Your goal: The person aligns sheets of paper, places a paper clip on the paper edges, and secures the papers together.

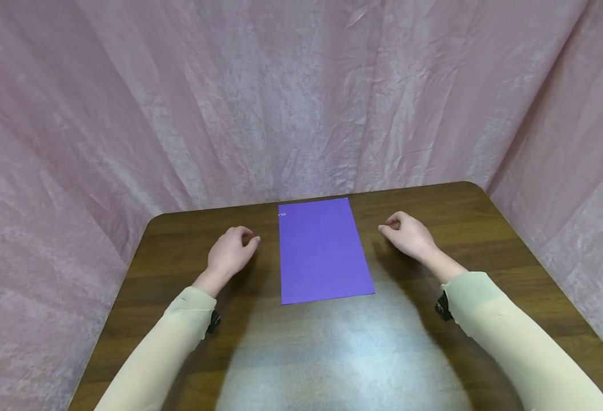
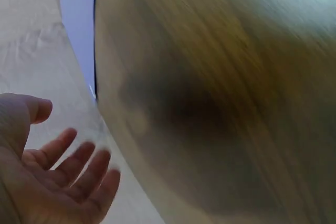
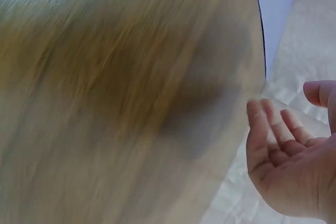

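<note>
A flat purple sheet lies on the brown wooden table near its back edge. At the sheet's upper left corner sits a small pale paper clip. My left hand hovers over the table to the left of the sheet, fingers loosely bent and holding nothing. On the other side, my right hand is held above the table, apart from the sheet, its fingers also relaxed with nothing in them. Both wrist views show an empty palm, with the edge of the purple sheet visible beyond the left one.
The wooden table has rounded back corners and a bright glare on its near part. Pink velvety curtains hang behind it and along both sides. Dark wrist devices show under the pale green sleeves.
</note>
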`<state>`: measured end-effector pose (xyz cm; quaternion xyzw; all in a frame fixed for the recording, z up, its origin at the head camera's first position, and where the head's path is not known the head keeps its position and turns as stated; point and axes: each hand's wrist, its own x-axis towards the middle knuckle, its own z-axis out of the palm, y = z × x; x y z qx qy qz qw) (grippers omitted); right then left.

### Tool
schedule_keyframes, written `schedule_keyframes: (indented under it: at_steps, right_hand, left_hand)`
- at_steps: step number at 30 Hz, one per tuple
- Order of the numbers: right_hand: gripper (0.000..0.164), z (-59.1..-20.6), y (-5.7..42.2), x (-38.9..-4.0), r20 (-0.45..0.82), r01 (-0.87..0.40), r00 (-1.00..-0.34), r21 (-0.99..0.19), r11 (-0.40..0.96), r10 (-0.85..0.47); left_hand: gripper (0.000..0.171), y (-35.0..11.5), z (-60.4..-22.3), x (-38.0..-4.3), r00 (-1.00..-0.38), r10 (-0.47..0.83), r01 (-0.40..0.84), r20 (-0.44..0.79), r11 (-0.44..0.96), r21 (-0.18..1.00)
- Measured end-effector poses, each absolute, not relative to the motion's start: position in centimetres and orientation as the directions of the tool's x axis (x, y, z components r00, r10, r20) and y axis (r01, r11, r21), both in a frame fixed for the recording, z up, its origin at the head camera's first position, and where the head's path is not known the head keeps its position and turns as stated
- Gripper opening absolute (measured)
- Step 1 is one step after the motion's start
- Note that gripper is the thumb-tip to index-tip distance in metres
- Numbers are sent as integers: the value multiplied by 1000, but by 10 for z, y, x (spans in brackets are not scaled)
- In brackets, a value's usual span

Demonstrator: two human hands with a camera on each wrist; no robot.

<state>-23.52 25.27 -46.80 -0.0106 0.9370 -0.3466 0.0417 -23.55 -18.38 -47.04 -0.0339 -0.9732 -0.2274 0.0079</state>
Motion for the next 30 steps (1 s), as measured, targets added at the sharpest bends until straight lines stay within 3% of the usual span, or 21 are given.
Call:
schedule_keyframes:
  at_steps: [7, 17, 23, 30]
  right_hand:
    - [61, -462, 273, -228, 48, -82, -997, -533, 842, -67]
    - [74, -461, 303, -219, 253, -212, -958, -293, 932, -138]
    - [79, -461, 313, -212, 256, -255, -945, -193, 948, -202]
    - [80, -465, 323, -198, 223, -252, -952, -182, 951, -209]
  left_hand:
    - [68, -223, -469, -226, -991, 81, 111, 106, 945, 309]
    - [81, -256, -465, -206, -975, 102, 145, 196, 965, 219]
    - [83, -265, -467, -193, -975, 107, 146, 195, 971, 192]
    - [82, -272, -471, -184, -973, 120, 155, 200, 973, 171]
